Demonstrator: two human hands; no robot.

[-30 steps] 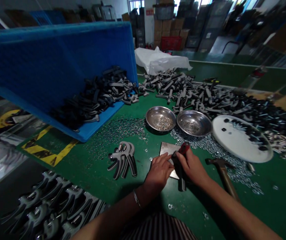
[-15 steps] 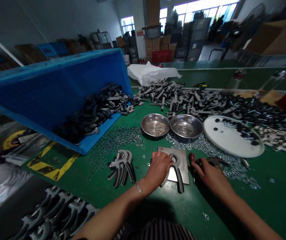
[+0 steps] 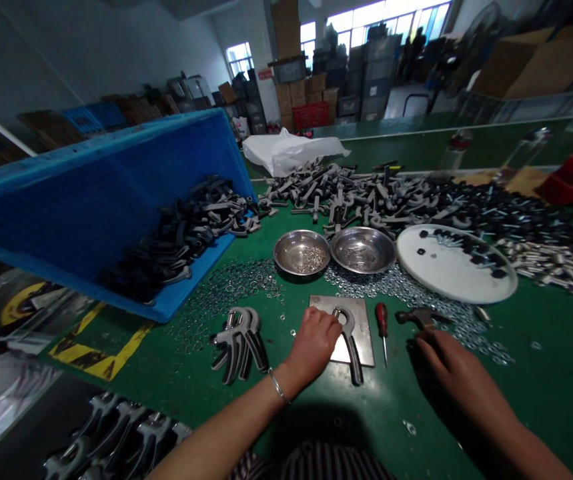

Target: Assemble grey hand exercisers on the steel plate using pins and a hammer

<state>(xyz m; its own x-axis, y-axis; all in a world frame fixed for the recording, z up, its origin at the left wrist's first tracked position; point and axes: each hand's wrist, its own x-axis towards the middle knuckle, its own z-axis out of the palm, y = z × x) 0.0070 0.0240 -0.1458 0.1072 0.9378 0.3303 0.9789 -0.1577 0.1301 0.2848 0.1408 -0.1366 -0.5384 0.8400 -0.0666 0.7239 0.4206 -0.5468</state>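
My left hand (image 3: 316, 337) angles inward, back up, fingers curled closed on the left side of the grey grip (image 3: 352, 343) — which lies over the plate (image 3: 365, 333). My right hand (image 3: 449, 360) stretches forward, fingers bent at the hammer (image 3: 419, 317) — whether closed round it, I can't tell.

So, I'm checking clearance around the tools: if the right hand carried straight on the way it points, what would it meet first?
Most likely the hammer, lying just ahead of the right hand; depth is unclear there, so I can't tell whether they already touch.
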